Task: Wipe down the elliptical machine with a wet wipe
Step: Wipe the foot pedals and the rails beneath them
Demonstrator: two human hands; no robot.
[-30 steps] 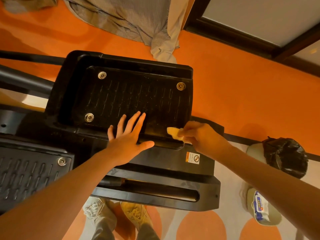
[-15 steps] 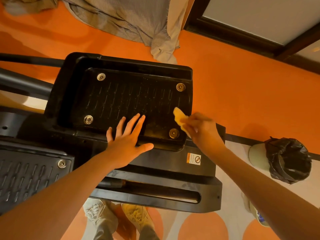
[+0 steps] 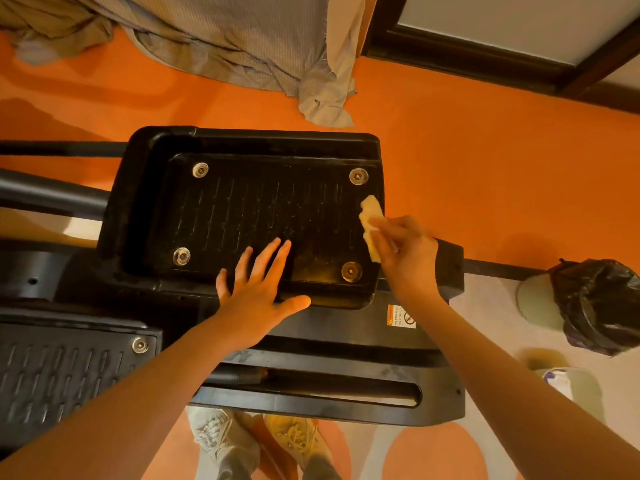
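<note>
The elliptical machine's black foot pedal (image 3: 256, 216) fills the centre of the frame, its long axis running left to right, its ribbed tread facing up, a round bolt head near each of its four corners. The wet wipe (image 3: 371, 220), a crumpled yellowish strip, sits at the pedal's right edge, its long axis running from upper left to lower right, the upper end poking up over the raised rim. The right hand (image 3: 405, 254) pinches the lower part of the wipe between thumb and curled fingers. The left hand (image 3: 258, 289) lies flat with fingers straight and spread on the pedal's lower edge, fingertips on the tread, thumb pointing right along the rim. Half a second ago the wipe was just inside the right rim, above the lower right bolt; it now sits higher and further right, on the rim itself, while the left hand has kept its place. A second pedal (image 3: 65, 372) shows at lower left. At the right edge of the frame stands a pale bin (image 3: 535, 299) lined with a black bag (image 3: 599, 306); what lies inside cannot be told. Crumpled grey fabric (image 3: 225, 43) lies on the orange floor (image 3: 485, 161) at the top of the frame.
</note>
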